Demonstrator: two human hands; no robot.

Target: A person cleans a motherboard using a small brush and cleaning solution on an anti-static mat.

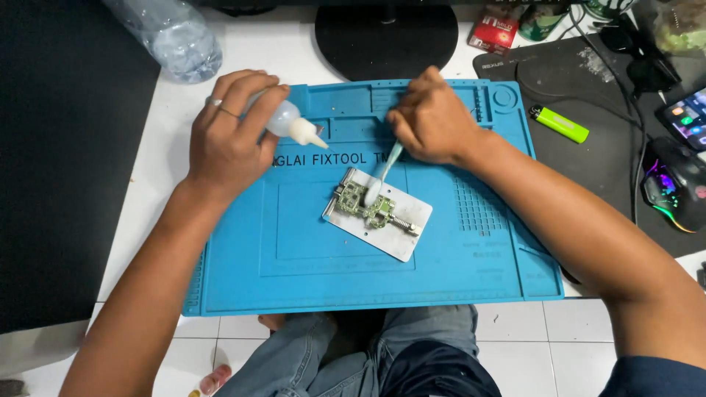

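Head view: right hand [434, 117] holds brush [384, 170] on circuit board [365, 202].

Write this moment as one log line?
left hand: holds squeeze bottle | right hand: brush on circuit board | board clamped on blue mat

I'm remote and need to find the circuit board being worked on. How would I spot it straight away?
Find the big blue work mat on the white table. Near its middle a small silver holder plate lies at an angle. The green circuit board is clamped on that plate, under the brush in the right hand; it is the only green, component-studded thing on the mat.
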